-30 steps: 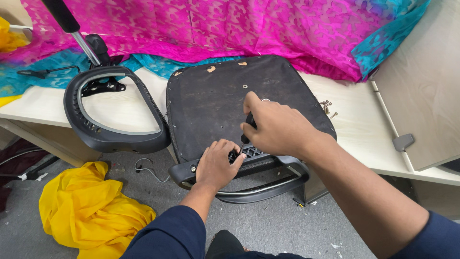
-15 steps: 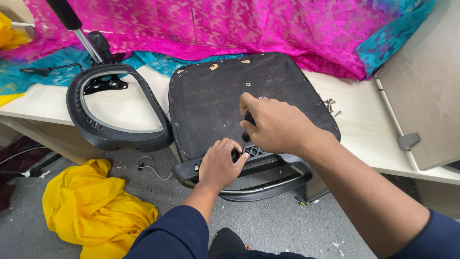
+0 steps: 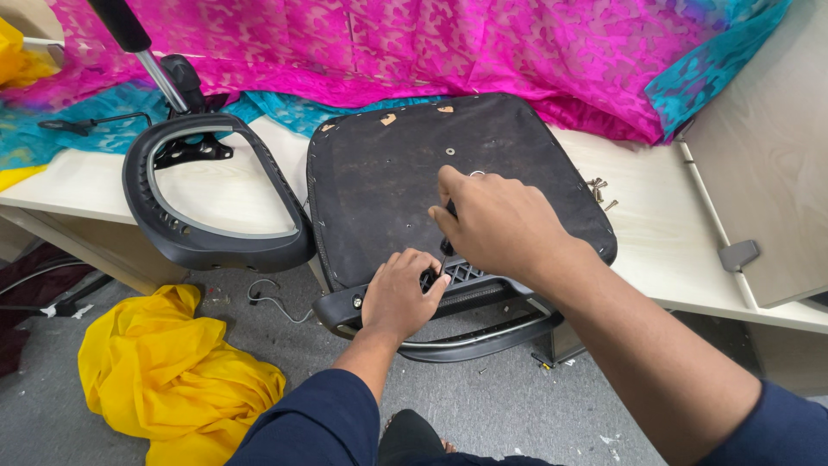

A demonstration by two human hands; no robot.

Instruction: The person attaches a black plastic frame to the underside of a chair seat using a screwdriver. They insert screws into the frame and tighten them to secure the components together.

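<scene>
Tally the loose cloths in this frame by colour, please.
Magenta cloth: 1, draped along the table's back.
Teal cloth: 1, beside the magenta cloth.
Yellow cloth: 1, on the floor; a second yellow scrap may sit at the top-left corner.
Total: 3

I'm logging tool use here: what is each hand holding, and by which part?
The right hand grips a dark tool handle, mostly hidden, tip down at the seat underside. The left hand presses the black plastic bracket; it grips nothing visible.

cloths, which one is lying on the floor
The yellow cloth, bunched on the grey floor left of the arm. The pink cloth and teal cloth drape the table.
</scene>
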